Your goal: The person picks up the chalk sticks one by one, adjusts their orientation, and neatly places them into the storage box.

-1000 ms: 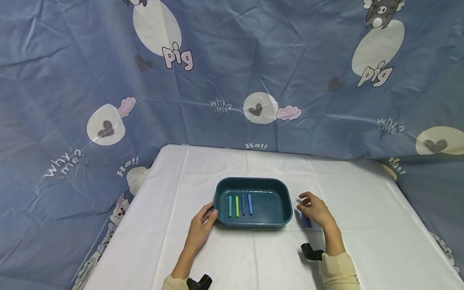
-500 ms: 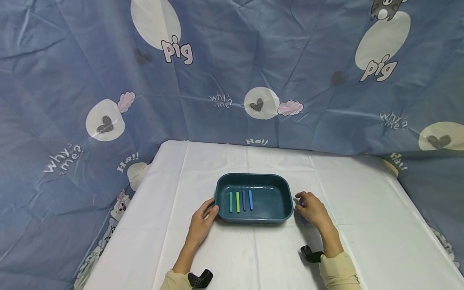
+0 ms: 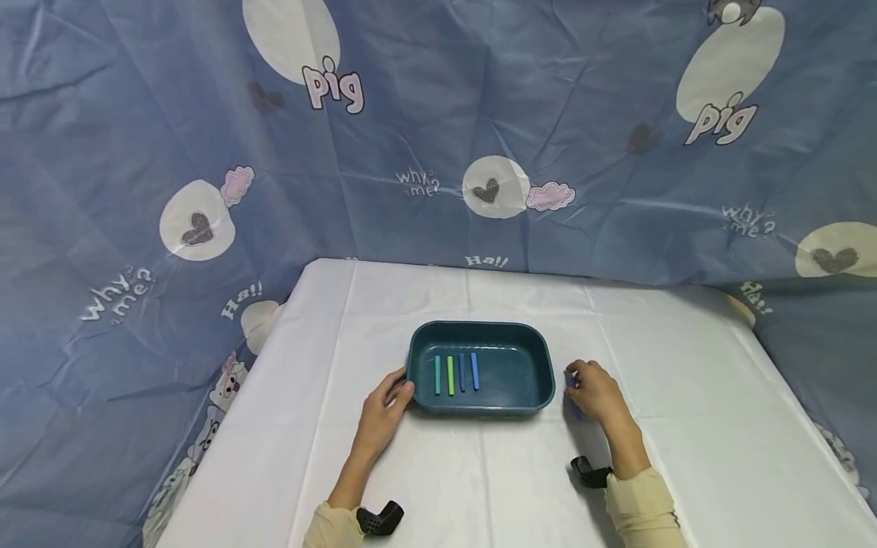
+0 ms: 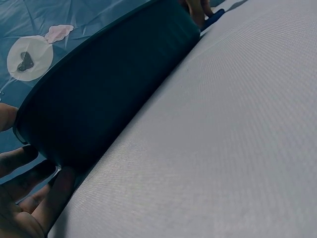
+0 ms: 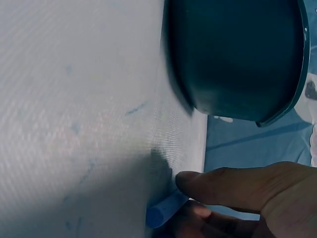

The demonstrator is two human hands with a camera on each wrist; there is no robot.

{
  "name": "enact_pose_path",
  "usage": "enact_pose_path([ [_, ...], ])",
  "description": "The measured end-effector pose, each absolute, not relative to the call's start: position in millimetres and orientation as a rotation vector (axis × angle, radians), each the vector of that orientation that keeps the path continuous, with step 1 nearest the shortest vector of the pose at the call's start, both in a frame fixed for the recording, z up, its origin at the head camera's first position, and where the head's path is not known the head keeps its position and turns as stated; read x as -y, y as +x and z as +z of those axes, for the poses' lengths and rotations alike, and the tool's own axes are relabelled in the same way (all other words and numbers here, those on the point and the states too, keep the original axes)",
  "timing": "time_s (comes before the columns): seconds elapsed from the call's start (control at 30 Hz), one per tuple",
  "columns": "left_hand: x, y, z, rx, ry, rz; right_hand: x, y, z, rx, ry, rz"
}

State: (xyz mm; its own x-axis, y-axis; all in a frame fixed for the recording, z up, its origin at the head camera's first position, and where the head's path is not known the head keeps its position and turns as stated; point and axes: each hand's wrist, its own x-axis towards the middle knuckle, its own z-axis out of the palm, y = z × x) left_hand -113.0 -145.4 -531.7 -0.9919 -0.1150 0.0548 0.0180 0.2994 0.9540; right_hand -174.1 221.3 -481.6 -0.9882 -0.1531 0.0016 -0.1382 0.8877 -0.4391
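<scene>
Tray (image 3: 479, 403) mid-table (image 3: 685, 426), four chalks (image 3: 455, 374) in its left half, another chalk (image 3: 572, 396) just right of it

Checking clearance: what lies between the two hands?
In the head view, the teal tray with four chalk sticks lies between the left hand and right hand.
</scene>
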Motion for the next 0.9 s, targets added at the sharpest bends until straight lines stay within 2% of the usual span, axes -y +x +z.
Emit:
enact_pose_path([
  [0.5,142,-112,-526,2.432,0.087,-1.789,-221,-174,-483,-3.034,-0.252,-0.679],
  [0.63,141,-112,-524,2.438,0.089,-1.808,-224,-175,-483,-3.006,-0.252,-0.766],
  [0.83,137,-101,-497,2.461,0.054,-1.798,-228,-179,-487,-2.972,-0.232,-0.973],
  [0.9,139,-102,-502,2.471,0.041,-1.755,-229,-179,-489,-2.965,-0.217,-1.030],
])
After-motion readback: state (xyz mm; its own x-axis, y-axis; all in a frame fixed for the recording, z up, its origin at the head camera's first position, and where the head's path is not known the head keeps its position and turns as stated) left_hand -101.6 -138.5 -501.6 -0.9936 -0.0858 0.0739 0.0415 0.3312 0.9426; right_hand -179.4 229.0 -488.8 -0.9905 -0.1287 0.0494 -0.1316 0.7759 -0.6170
